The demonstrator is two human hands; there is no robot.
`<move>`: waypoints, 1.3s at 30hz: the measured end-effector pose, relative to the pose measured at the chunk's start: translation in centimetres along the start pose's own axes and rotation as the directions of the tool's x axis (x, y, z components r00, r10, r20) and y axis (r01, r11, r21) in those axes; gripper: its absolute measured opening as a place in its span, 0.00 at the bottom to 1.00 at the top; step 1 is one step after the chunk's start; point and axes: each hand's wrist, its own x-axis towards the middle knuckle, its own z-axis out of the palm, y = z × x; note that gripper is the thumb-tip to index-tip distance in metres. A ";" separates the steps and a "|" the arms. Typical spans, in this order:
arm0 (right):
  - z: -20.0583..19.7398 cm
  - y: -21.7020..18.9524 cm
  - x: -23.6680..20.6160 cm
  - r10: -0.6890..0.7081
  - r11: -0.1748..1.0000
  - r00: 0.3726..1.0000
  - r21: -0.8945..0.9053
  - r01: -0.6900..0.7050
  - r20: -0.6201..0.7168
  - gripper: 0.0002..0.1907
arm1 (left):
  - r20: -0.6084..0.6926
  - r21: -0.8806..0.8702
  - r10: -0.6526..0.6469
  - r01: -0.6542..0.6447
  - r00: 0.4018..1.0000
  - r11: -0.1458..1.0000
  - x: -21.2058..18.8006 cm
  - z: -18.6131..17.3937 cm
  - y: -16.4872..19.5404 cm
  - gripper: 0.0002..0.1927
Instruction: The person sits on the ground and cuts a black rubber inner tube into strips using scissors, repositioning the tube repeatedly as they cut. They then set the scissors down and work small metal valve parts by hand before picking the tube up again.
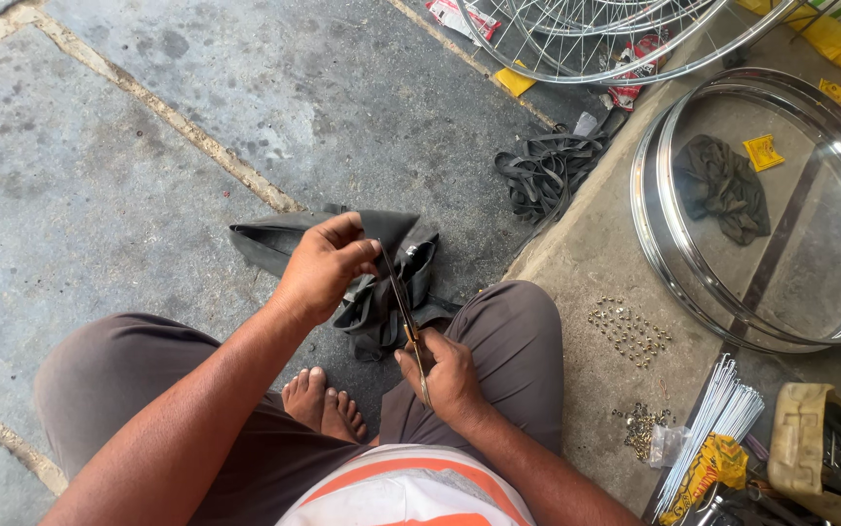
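The person sat low with knees spread, a bare foot (323, 401) tucked between grey trouser legs. The right hand (449, 375) was closed round the handles of a pair of scissors (403, 302), whose blades ran up and away from it into a black rubber tube (372, 278). The left hand (323, 268) was clenched on the tube's upper fold, fingers curled over the top and thumb in front, holding it up just beyond the knees. The rest of the tube hung bunched below that hand and trailed left as a flat strip onto the stone floor (128, 166).

To the right, on a raised concrete ledge (586, 263), lay a scatter of small brass nipples (630, 331), with a second heap (642, 424) nearer the person. Beside the heap a bundle of spokes (717, 414) fanned out, its near end in a yellow wrapper. A tan tool pouch (810, 448) sat at the lower right corner.

Farther out on the ledge rested stacked shiny rims (659, 234), with a dark rag (727, 185) and a yellow scrap (763, 152) inside their circle. Left of the rims, a coil of black rubber strips (547, 170) lay on the floor against the ledge. At the top edge stood spoked wheels (586, 39), with red and yellow wrappers beneath them.
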 end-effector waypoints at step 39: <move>-0.2 -0.3 -0.2 -0.022 0.999 0.999 0.027 0.023 -0.046 0.09 | 0.001 -0.039 -0.014 0.014 1.000 0.999 0.1 0.1 -0.2 0.11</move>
